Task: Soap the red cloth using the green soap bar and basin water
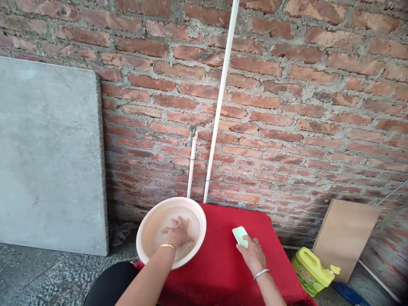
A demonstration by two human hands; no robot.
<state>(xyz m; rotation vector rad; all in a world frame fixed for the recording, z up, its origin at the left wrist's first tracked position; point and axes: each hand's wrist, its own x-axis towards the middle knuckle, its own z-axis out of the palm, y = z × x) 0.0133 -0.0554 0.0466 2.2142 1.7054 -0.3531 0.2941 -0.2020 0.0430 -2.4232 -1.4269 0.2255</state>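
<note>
Spread-fingered and gripping nothing that shows, the person's left hand [178,233] is resting palm-down in the water [157,227] of a round cream basin [139,246], its outline blurring at the surface. Farther right, the right hand [254,256] is grasping the near end of a pale green slab [240,235], with the thumb pressing one side and the fingers curling along the other. That slab is lying on, or hanging just above, the red cloth [219,259], well apart from the basin; the angle is not revealing which. Work in hand seems to be splitting in two: the left hand is soaking or stirring while the right is handling the slab. Judging by the poses, any lifting of the slab would be calling for a steady pinch on its sides, and any raising of the left hand for clearing the basin's rim without dripping on the slab. As for looks, the slab is appearing flat, smooth and mint-coloured, with rounded corners; it is resembling a phone, though its details are showing too small to confirm. Behind everything, a brick wall [280,127] is rising.
</note>
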